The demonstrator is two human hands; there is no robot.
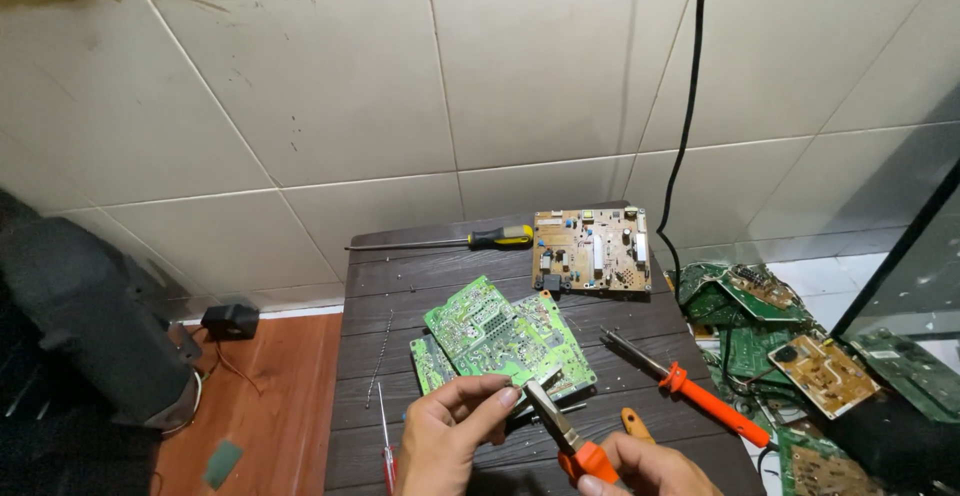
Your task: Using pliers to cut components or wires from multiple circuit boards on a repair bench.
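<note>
left hand (445,436) low in the frame, thumb and fingers pinched together on something too small to tell, right at the near edge of the green circuit boards (500,336). right hand (640,466) beside it, closed around the orange handles of a pair of pliers (560,426), whose tips point up toward the left fingertips and the boards' edge.

those green boards lie stacked and overlapping in the middle of the dark slatted bench (400,266). farther back, a tan circuit board (592,249) with white and black parts sits flat near the wall. to its left, a long screwdriver with a yellow and black handle (500,237) lies along the back edge. on the right, an orange-handled soldering iron (700,396) lies slantwise, tip toward the boards. a thin red screwdriver (386,451) lies just left of the left hand.

no packages or signs in view. behind the bench, a wall of large pale tiles, with a black cable (685,126) hanging down. right of the bench, a heap of loose boards (790,346), green and tan. left, reddish wooden floor (280,396) with a small black adapter (230,320).
</note>
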